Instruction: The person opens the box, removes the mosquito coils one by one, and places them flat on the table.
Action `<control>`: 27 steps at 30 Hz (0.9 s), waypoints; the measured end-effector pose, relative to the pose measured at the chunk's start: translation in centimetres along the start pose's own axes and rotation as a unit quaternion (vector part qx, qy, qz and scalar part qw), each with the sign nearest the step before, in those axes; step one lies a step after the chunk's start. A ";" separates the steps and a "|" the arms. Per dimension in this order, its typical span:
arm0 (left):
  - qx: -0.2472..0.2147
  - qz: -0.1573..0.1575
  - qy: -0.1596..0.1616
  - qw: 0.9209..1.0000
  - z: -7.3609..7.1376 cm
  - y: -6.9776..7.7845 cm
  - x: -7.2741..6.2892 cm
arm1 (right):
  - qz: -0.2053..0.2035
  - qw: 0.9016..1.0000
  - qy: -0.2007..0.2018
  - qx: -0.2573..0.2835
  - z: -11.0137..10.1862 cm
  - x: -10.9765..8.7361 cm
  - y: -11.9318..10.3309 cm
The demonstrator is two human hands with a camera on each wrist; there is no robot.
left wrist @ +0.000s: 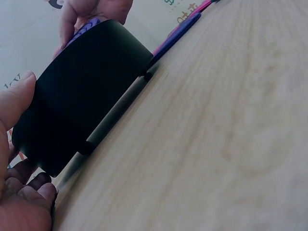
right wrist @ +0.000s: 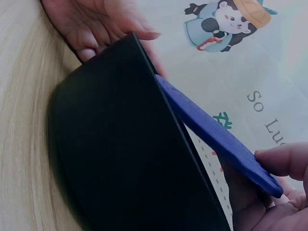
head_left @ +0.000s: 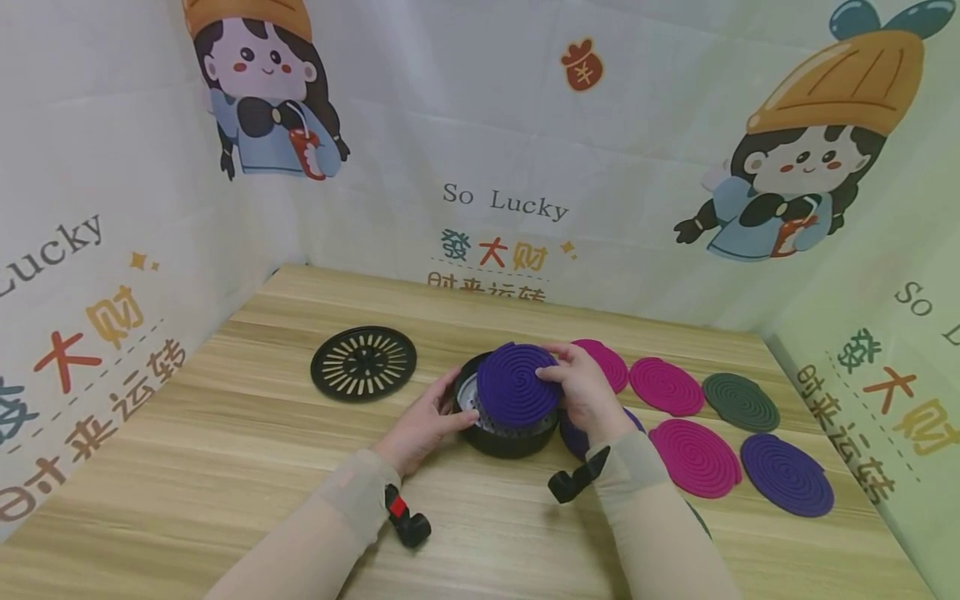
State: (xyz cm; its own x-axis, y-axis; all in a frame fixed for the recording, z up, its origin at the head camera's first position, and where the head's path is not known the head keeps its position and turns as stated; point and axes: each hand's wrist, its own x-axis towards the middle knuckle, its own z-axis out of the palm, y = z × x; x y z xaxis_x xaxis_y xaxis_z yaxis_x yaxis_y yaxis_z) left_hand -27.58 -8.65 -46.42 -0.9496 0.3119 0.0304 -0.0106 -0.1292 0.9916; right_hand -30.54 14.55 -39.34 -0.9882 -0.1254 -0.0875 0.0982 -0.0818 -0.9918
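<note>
My right hand (head_left: 587,385) pinches a purple mosquito coil (head_left: 516,387) by its right edge, tilted over a round black holder (head_left: 508,445). In the right wrist view the coil (right wrist: 211,127) slants up from the holder's rim, its far edge at the rim and its near edge raised between thumb and fingers. My left hand (head_left: 423,423) grips the holder's left side, its thumb at the rim and fingers round the wall. A perforated silver metal piece shows inside the holder, partly hidden by the coil. The holder (left wrist: 86,91) sits on the table on short feet.
A slotted black lid (head_left: 363,363) lies to the left. On the right are pink coils (head_left: 696,457), a dark green coil (head_left: 741,402) and a purple coil (head_left: 787,475). Another purple coil (head_left: 576,440) and a green one are partly hidden by my right arm. Printed cloth walls surround the wooden table.
</note>
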 end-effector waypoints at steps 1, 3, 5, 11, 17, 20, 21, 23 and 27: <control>0.000 0.002 0.000 1.000 0.0 0.0 0.0 | 0.004 1.000 0.003 0.005 -0.2 0.0 -0.1; 0.002 0.005 0.000 1.000 0.0 0.1 -0.1 | 0.012 1.000 0.010 0.013 -0.5 -0.1 -0.3; 0.003 0.006 0.001 1.000 0.1 0.1 -0.1 | 0.015 1.000 0.012 0.024 -0.9 -0.3 -0.5; 0.010 0.004 0.006 1.000 0.1 0.1 0.0 | 0.016 0.998 0.006 0.055 -2.5 -1.0 -0.9; 0.013 -0.003 0.014 1.000 0.1 0.0 0.1 | 0.030 0.997 -0.002 0.077 -4.8 -2.2 -1.1; 0.013 -0.002 0.015 1.000 0.1 0.0 0.1 | 0.033 0.996 -0.007 0.086 -6.1 -3.0 -1.2; 0.012 -0.001 0.015 1.000 0.1 0.0 0.1 | 0.033 0.995 -0.007 0.091 -6.4 -3.3 -1.2; 0.012 0.000 0.015 1.000 0.1 0.0 0.1 | 0.033 0.995 -0.008 0.094 -7.2 -3.8 -1.3; 0.013 -0.001 0.018 1.000 0.1 0.0 0.2 | 0.032 0.995 -0.003 0.094 -8.9 -4.8 -1.2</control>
State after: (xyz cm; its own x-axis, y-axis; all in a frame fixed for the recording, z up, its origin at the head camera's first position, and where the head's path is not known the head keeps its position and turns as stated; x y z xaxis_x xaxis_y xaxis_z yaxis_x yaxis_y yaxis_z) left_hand -27.71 -8.52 -46.45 -0.9601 0.2787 0.0241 -0.0054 -0.1045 0.9945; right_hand -26.90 24.01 -38.54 -0.9788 -0.1417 -0.1479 0.1807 -0.2571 -0.9493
